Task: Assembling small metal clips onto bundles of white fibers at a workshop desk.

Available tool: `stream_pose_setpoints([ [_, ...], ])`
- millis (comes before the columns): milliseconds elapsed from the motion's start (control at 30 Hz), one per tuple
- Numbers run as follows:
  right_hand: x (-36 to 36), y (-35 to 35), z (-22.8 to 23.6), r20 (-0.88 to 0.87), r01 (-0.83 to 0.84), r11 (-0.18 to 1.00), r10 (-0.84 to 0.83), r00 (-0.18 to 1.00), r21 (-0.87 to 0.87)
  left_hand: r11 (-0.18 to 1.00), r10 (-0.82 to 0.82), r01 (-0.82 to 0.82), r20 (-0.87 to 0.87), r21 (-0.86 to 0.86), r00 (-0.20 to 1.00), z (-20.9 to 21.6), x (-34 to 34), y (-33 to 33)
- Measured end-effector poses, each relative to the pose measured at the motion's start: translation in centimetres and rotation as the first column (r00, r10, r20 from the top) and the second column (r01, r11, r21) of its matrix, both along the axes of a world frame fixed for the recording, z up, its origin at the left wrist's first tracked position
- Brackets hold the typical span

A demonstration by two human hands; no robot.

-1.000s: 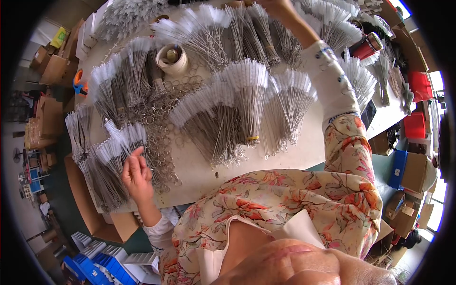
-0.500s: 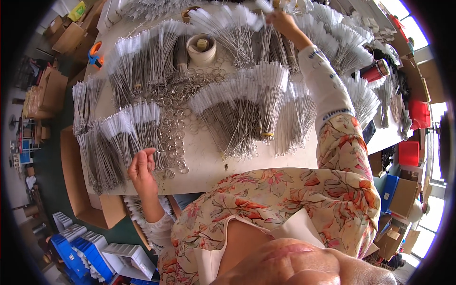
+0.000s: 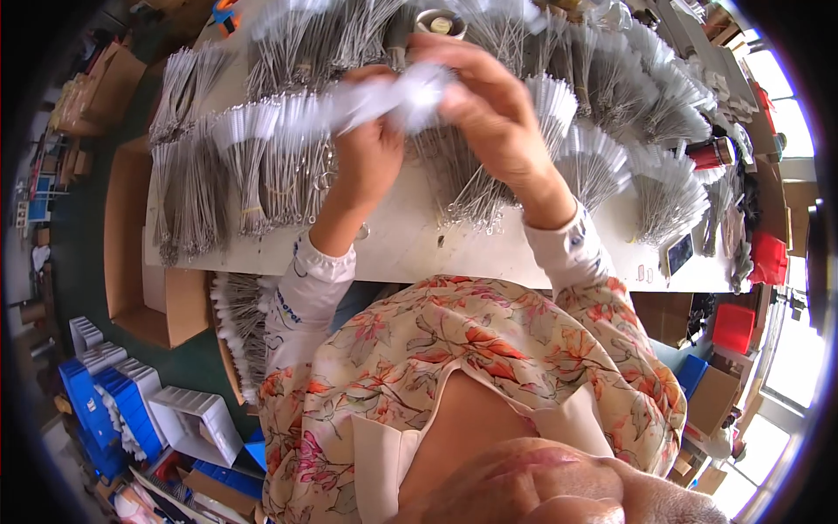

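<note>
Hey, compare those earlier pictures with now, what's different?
The right hand has come back from the far side of the table, nearer the body. The left hand has moved from the near left up toward it. Blurred white bristles now show between them; the exact grip is unclear. The view has shifted too. The wire-handled brush bundles and red flask seem unmoved.
</note>
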State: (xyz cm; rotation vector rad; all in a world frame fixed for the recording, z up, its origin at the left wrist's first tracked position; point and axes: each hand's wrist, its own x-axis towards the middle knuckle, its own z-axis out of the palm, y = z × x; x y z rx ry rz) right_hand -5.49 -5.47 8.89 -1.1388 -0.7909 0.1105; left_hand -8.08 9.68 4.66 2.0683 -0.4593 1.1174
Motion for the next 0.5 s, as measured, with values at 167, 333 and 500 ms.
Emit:
stream_pose_setpoints([
  [167,-2.2,-0.6,-5.8,-0.440,-0.015,0.999,-0.009,0.898,-0.051,0.931,-0.271,0.227,-0.126,-0.287,0.954,-3.0,-4.7,-1.1],
  [333,-3.9,1.0,-7.3,-0.724,-0.059,0.869,0.445,0.527,0.491,0.984,-0.138,0.131,0.056,0.117,0.989,-5.2,-7.0,-1.2],
  [500,-5.4,-1.4,-1.0,0.040,-0.020,0.628,0.080,0.996,-0.778,0.992,-0.128,0.128,-0.022,0.001,0.992,-6.4,-12.6,1.9],
])
